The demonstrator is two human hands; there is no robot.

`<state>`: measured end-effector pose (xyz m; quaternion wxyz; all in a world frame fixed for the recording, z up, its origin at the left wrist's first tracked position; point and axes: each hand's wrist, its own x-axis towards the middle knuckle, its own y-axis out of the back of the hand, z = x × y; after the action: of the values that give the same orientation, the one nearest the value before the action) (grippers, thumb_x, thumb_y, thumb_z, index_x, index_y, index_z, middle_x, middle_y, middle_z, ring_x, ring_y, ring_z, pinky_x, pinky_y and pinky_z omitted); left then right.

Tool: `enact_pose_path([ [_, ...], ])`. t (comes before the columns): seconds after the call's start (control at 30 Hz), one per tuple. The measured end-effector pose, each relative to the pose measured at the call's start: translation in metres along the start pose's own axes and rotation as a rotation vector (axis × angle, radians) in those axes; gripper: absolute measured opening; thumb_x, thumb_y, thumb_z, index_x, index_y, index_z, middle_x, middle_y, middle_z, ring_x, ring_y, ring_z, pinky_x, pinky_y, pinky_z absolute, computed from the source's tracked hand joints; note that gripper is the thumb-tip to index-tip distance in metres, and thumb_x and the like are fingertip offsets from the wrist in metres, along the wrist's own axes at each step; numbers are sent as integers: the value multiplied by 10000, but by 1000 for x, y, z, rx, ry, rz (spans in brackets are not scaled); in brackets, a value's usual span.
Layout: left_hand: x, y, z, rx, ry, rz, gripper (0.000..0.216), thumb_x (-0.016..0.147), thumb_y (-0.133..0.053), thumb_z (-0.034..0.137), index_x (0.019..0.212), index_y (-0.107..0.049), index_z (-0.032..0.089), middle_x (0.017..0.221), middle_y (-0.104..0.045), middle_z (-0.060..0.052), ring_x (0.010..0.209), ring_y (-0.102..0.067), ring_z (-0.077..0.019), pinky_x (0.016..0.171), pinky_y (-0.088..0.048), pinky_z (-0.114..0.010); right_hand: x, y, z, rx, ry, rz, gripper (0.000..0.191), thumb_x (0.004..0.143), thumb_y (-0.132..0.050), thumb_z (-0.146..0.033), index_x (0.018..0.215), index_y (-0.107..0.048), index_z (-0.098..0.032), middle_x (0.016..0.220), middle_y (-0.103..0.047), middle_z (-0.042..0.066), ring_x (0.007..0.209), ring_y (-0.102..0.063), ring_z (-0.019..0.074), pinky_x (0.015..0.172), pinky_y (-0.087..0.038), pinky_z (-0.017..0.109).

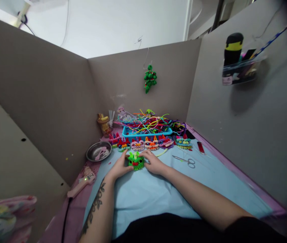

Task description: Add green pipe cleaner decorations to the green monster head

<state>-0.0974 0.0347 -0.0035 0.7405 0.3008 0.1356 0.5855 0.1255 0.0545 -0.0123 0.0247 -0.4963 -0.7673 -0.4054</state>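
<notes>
A small green pipe-cleaner figure (136,161) with a red mouth sits on the light blue cloth (145,195). My left hand (121,166) grips its left side with curled fingers. My right hand (153,162) holds its right side, fingers bent around it. Just behind them stands a row of several similar colourful figures (148,143).
A blue tray (133,132) heaped with pipe cleaners sits at the back. Scissors (186,161) lie to the right, a metal bowl (98,151) and pink glue gun (81,184) to the left. Grey cardboard walls (57,101) surround the table; a green ornament (149,78) hangs on the back wall.
</notes>
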Motion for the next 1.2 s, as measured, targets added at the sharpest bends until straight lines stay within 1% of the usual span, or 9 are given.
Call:
enact_pose_path([
  [0.23, 0, -5, 5, -65, -92, 21, 1096, 641, -715, 314, 1407, 57, 183, 1362, -321, -194, 1279, -305, -285, 1033, -264, -461, 22, 2, 4, 168, -209, 93, 452, 667, -451, -15, 1078, -549, -177, 1082, -535, 69, 909, -530, 161, 780, -450, 300],
  [0.33, 1, -10, 4, -66, -86, 43, 1167, 617, -734, 316, 1396, 127, 201, 1357, -329, -197, 1274, -314, -299, 1023, -269, -479, 42, 5, 4, 111, -161, 78, 348, 736, -490, -95, 1064, -589, -159, 1016, -578, 66, 840, -545, 143, 816, -428, 309],
  [0.43, 2, -14, 2, -51, -84, 40, 1242, 559, -773, 287, 1392, 146, 212, 1355, -338, -198, 1267, -325, -310, 1018, -267, -491, 54, 4, 7, 92, -144, 15, 244, 739, -527, -129, 949, -650, -149, 904, -622, 48, 777, -557, 141, 755, -436, 288],
  [0.6, 3, -16, 1, -27, -50, 25, 1250, 545, -776, 277, 1395, 138, 212, 1308, -413, -176, 1183, -436, -299, 987, -320, -469, 51, -2, 16, 183, -160, 31, 87, 710, -558, -131, 714, -645, -127, 690, -627, 12, 672, -564, 138, 654, -436, 251],
  [0.8, 2, -17, 5, 17, -34, 33, 1176, 601, -733, 288, 1399, 127, 211, 1224, -494, -141, 1060, -532, -257, 932, -379, -431, 45, 2, 14, 73, -51, 49, 97, 696, -581, -96, 679, -655, -156, 683, -628, 4, 686, -562, 139, 693, -422, 255],
  [0.97, 1, -17, 6, 30, -31, 39, 1173, 589, -737, 295, 1404, 103, 204, 1227, -495, -142, 1083, -516, -259, 937, -376, -417, 43, 1, 5, -93, 29, 49, 112, 698, -600, -88, 683, -661, -180, 718, -622, 15, 739, -553, 154, 734, -410, 275],
  [1.1, 1, -17, 3, 17, -20, 34, 1165, 591, -735, 291, 1407, 91, 192, 1240, -489, -149, 1102, -504, -272, 949, -364, -431, 41, -2, 0, -75, -4, 66, 96, 695, -595, -89, 676, -643, -170, 716, -606, 21, 750, -554, 156, 743, -416, 283],
  [1.17, 1, -17, 2, -4, -33, 32, 1185, 574, -749, 286, 1406, 89, 194, 1277, -451, -159, 1152, -463, -280, 972, -342, -438, 41, 1, -1, 3, -70, 91, 122, 690, -595, -105, 789, -637, -163, 754, -610, 21, 743, -560, 152, 730, -429, 285],
  [1.2, 1, -16, 2, -13, -47, 32, 1213, 550, -765, 285, 1406, 90, 192, 1308, -413, -168, 1195, -418, -286, 989, -325, -438, 42, 5, 0, 59, -111, 116, 212, 693, -595, -124, 900, -615, -164, 803, -614, 25, 743, -564, 149, 717, -438, 284],
])
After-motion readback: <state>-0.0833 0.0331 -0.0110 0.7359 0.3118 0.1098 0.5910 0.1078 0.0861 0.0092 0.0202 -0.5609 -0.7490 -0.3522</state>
